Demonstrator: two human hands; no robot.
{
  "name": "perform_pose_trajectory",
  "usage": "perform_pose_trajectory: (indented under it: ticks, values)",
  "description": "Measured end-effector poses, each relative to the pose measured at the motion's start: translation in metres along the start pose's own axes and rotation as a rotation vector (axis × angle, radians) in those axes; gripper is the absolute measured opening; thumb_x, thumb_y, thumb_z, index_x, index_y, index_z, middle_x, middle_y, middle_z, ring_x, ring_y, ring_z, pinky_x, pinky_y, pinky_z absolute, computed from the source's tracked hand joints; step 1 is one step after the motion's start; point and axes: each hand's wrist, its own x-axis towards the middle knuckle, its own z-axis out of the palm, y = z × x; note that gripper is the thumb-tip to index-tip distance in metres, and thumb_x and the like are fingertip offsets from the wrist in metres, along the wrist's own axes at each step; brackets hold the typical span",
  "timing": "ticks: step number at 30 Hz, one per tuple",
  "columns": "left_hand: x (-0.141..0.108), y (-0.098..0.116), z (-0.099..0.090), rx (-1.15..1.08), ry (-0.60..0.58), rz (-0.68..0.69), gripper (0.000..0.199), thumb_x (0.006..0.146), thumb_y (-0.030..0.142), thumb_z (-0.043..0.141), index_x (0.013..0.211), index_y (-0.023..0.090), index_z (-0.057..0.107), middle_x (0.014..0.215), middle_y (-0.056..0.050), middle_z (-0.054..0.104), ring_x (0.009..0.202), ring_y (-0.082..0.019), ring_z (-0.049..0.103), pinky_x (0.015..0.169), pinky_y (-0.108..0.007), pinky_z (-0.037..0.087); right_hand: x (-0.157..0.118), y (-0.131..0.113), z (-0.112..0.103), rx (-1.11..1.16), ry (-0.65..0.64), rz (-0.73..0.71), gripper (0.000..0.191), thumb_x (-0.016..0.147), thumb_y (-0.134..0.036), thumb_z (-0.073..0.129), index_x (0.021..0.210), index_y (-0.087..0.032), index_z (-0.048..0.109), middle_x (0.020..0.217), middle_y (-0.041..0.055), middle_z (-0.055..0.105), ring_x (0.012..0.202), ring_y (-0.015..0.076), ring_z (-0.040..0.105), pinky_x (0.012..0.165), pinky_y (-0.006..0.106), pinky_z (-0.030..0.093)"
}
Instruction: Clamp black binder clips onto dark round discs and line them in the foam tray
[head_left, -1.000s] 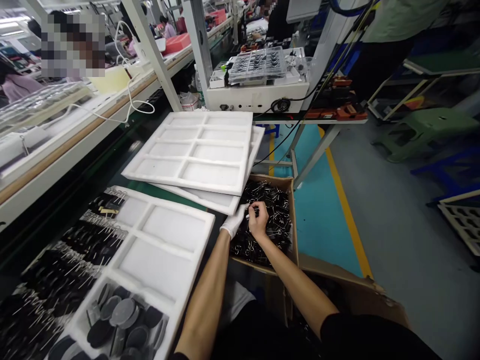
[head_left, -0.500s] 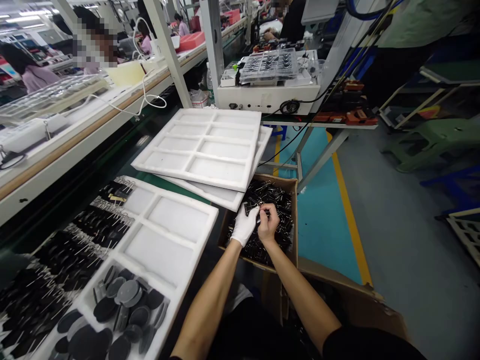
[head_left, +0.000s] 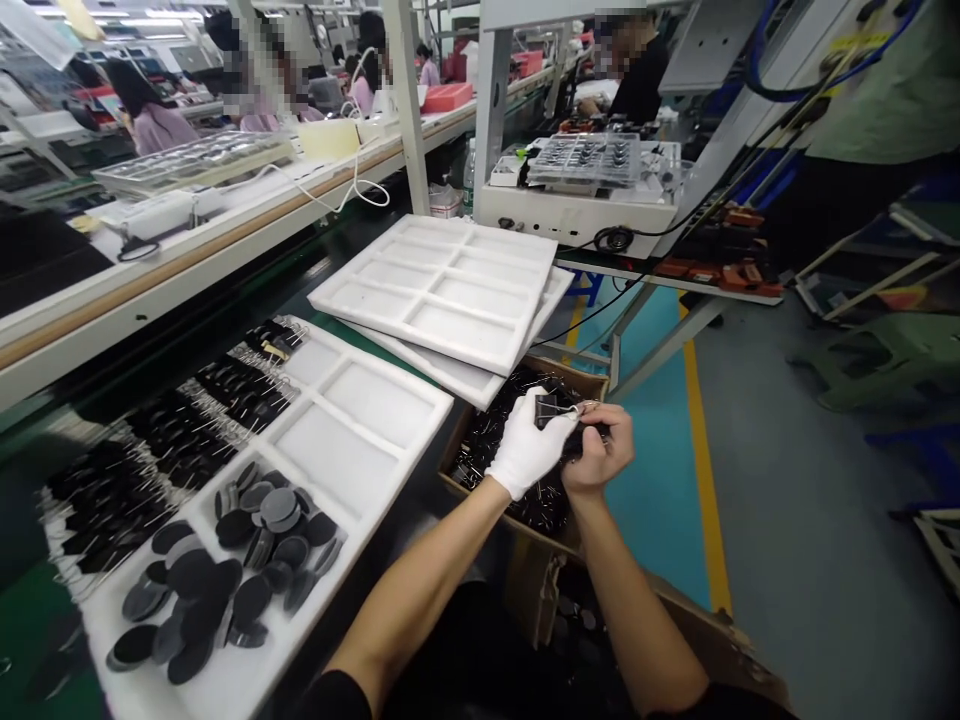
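My left hand (head_left: 527, 446), in a white glove, grips a black binder clip (head_left: 547, 409) by its body. Silver wire handles stick out from the clip to the right. My bare right hand (head_left: 602, 452) pinches at those handles, its fingertips close together; exactly how they hold the wire is too small to tell. Both hands are over a cardboard box (head_left: 595, 384) filled with many loose black clips (head_left: 480, 440). To the left lies a white foam tray (head_left: 409, 440), with rows of black clips (head_left: 176, 425) and a heap of dark round discs (head_left: 251, 597) in it.
Two stacked white divided trays (head_left: 442, 285) lie behind the box. Beyond them, a white machine (head_left: 574, 212) bears clear plastic trays. Along the left runs a workbench (head_left: 300, 205) with people seated past it. A green stool (head_left: 877, 355) stands on the right, and a second carton is below my arms.
Both hands have risen with the binder clip and shifted right above the box, so the clip shows more clearly. The camera view has turned, moving the surroundings in the picture.
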Motion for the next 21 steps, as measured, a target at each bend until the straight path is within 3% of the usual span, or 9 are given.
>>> perform_pose_trajectory:
  ticks: [5, 11, 16, 21]
  values:
    - [-0.021, 0.04, -0.013, -0.083, 0.033, 0.103, 0.034, 0.088, 0.035, 0.073, 0.117, 0.021, 0.063, 0.114, -0.008, 0.072, 0.11, -0.024, 0.066, 0.103, -0.038, 0.053, 0.02, -0.04, 0.005, 0.115, 0.01, -0.073, 0.011, 0.087, -0.034, 0.051, 0.082, -0.025, 0.055, 0.079, 0.0034, 0.054, 0.078, 0.0265, 0.06, 0.075, 0.046, 0.05]
    - [-0.068, 0.081, -0.06, -0.19, 0.152, 0.219, 0.033, 0.086, 0.034, 0.074, 0.113, 0.021, 0.062, 0.111, -0.008, 0.069, 0.105, -0.023, 0.066, 0.097, -0.037, 0.056, 0.022, -0.11, 0.037, 0.35, 0.007, -0.188, 0.008, 0.085, -0.031, 0.054, 0.08, -0.026, 0.057, 0.076, 0.004, 0.055, 0.075, 0.0268, 0.06, 0.073, 0.047, 0.049]
    - [-0.116, 0.105, -0.132, -0.291, 0.373, 0.375, 0.033, 0.084, 0.036, 0.071, 0.111, 0.021, 0.059, 0.106, -0.005, 0.068, 0.097, -0.019, 0.065, 0.089, -0.032, 0.056, -0.001, -0.183, 0.09, 0.577, -0.136, -0.192, 0.007, 0.084, -0.03, 0.054, 0.081, -0.025, 0.057, 0.078, 0.0043, 0.058, 0.075, 0.0255, 0.062, 0.071, 0.045, 0.05]
    - [-0.186, 0.108, -0.232, -0.235, 0.726, 0.425, 0.028, 0.084, 0.037, 0.074, 0.099, 0.02, 0.057, 0.09, 0.001, 0.065, 0.083, -0.013, 0.062, 0.085, -0.027, 0.053, -0.068, -0.262, 0.155, 0.848, -0.396, -0.093, 0.007, 0.088, -0.026, 0.051, 0.085, -0.025, 0.057, 0.084, 0.0041, 0.059, 0.081, 0.0233, 0.062, 0.077, 0.043, 0.052]
